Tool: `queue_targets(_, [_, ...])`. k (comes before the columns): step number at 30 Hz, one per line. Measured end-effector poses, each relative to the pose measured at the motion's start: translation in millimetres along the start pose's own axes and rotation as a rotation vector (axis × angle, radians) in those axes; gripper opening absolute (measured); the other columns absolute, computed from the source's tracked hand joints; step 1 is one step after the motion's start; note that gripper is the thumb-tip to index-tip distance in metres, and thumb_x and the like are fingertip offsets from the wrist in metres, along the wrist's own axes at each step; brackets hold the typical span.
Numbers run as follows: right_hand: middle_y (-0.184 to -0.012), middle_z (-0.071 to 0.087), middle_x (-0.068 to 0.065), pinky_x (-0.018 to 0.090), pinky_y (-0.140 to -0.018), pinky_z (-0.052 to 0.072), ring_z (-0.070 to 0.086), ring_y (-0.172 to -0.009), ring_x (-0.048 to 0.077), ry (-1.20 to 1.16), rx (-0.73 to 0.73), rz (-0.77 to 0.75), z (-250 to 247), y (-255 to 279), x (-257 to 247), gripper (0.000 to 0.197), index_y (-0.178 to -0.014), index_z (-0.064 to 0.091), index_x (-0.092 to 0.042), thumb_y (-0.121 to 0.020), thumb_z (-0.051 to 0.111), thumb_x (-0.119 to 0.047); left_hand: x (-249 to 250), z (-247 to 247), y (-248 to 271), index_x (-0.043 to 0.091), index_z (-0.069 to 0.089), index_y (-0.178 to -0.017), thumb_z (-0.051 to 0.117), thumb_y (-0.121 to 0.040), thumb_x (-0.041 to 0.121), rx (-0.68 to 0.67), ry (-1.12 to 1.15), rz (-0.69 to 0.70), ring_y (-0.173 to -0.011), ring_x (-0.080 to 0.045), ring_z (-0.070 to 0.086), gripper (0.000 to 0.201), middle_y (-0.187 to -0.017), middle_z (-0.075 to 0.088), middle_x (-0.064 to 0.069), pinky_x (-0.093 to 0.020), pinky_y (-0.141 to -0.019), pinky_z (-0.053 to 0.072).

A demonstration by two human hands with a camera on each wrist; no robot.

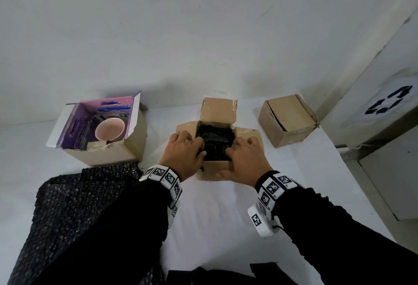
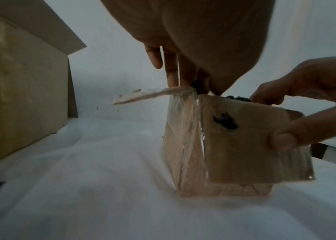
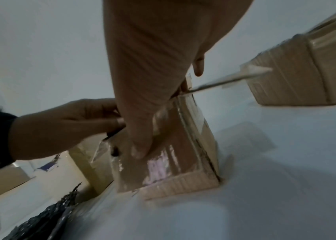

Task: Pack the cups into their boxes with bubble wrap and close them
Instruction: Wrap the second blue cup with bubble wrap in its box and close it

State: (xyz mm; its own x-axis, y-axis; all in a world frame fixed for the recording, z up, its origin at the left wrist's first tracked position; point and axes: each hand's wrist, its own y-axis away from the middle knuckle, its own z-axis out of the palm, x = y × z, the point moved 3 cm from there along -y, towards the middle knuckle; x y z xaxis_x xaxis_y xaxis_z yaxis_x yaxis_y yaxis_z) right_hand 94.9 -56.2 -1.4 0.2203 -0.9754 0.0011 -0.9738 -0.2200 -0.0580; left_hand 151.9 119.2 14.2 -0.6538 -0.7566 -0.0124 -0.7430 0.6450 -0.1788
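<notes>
Both hands, left hand and right hand, fingers curled, press the black bubble-wrapped bundle into the upright open box between them.

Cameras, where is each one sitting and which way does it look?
Head: on the person's head, looking forward and down at three boxes on the white table; both hands and dark sleeves show.
Left wrist: on the left wrist, looking along the left hand at the open box; the right hand shows too.
Right wrist: on the right wrist, looking along the right hand at the same box; the left hand shows.
Shared: all see the open box and both hands.
</notes>
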Motion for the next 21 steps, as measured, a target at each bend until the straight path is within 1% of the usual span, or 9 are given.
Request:
queue_targets(2, [-0.093,0.063,-0.001,0.041,-0.079,0.034,0.055,-0.092,0.024,-0.034,0.062,0.026,-1.5,-0.6,-6.3,0.055,-0.096,0.060,-0.021,-0.062,0.066,-0.065,-0.3,0.8,12.1,0.023,0.060,-0.085,0.044,-0.079,0.054,-0.016,-0.003,0.060,-0.103,-0.025,0.051,0.036,-0.086,0.065,0.004,-0.041,-0.086,0.036])
queue_targets(4, [-0.101,0.058,0.000,0.039,-0.078,0.037,0.054,-0.093,0.024,-0.092,0.106,-0.018,3.1,-1.0,-16.2,0.053,-0.103,0.058,-0.022,-0.061,0.075,-0.048,-2.0,4.2,23.1,0.023,0.065,-0.084,0.054,-0.075,0.057,-0.043,-0.050,0.127,-0.106,-0.025,0.049,0.037,-0.099,0.062,0.006,-0.040,-0.087,0.036])
queue_targets(7, [-0.095,0.059,0.000,0.036,-0.070,0.041,0.054,-0.087,0.024,-0.128,0.142,-0.083,10.8,-1.5,-23.9,0.038,-0.095,0.061,-0.020,-0.063,0.079,-0.031,-2.3,6.9,26.9,0.025,0.067,-0.078,0.072,-0.072,0.045,-0.014,-0.116,0.130,-0.100,-0.027,0.048,0.021,-0.100,0.058,0.003,-0.040,-0.086,0.034])
queue_targets(10, [-0.091,0.057,0.001,0.036,-0.067,0.043,0.052,-0.086,0.026,-0.086,0.120,-0.035,13.7,-3.5,-24.9,0.029,-0.089,0.065,-0.020,-0.065,0.080,-0.026,-0.6,13.0,27.4,0.027,0.066,-0.078,0.078,-0.071,0.032,-0.003,-0.167,0.131,-0.100,-0.025,0.049,0.015,-0.094,0.061,0.009,-0.043,-0.088,0.032])
queue_targets(13, [-0.090,0.056,0.001,0.037,-0.068,0.040,0.051,-0.085,0.026,-0.054,0.121,0.011,14.5,1.3,-32.1,0.030,-0.093,0.060,-0.019,-0.068,0.077,-0.021,0.7,14.5,30.9,0.027,0.061,-0.083,0.076,-0.074,0.023,0.006,-0.178,0.108,-0.101,-0.021,0.051,0.018,-0.084,0.062,0.014,-0.043,-0.090,0.030])
queue_targets(16, [-0.081,0.059,-0.003,0.033,-0.068,0.032,0.052,-0.078,0.022,-0.073,0.154,0.034,18.0,6.0,-34.4,0.037,-0.101,0.054,-0.019,-0.070,0.075,-0.016,6.8,12.9,33.5,0.023,0.058,-0.092,0.070,-0.074,0.013,0.060,-0.177,0.083,-0.101,-0.023,0.053,0.024,-0.081,0.063,0.009,-0.044,-0.090,0.029])
queue_targets(18, [-0.075,0.060,-0.005,0.033,-0.067,0.032,0.052,-0.075,0.022,-0.050,0.146,0.040,18.5,4.7,-33.0,0.028,-0.091,0.057,-0.021,-0.071,0.076,-0.017,8.9,10.7,34.3,0.023,0.059,-0.087,0.059,-0.073,0.006,0.076,-0.193,0.076,-0.102,-0.023,0.054,0.022,-0.080,0.064,0.009,-0.045,-0.092,0.028])
queue_targets(20, [-0.073,0.060,-0.004,0.034,-0.065,0.037,0.052,-0.077,0.022,-0.028,0.090,0.017,16.0,1.2,-33.1,0.018,-0.081,0.060,-0.021,-0.072,0.075,-0.022,8.3,11.4,33.6,0.025,0.061,-0.081,0.050,-0.071,0.006,0.065,-0.202,0.077,-0.108,-0.024,0.052,0.024,-0.084,0.063,0.010,-0.046,-0.095,0.024])
queue_targets(21, [-0.073,0.061,-0.003,0.035,-0.065,0.039,0.053,-0.078,0.023,-0.026,0.061,-0.005,12.6,-1.5,-32.5,0.013,-0.079,0.063,-0.021,-0.075,0.074,-0.026,7.3,12.3,32.7,0.026,0.062,-0.080,0.049,-0.071,0.008,0.057,-0.206,0.071,-0.111,-0.025,0.050,0.023,-0.087,0.063,0.011,-0.046,-0.096,0.023])
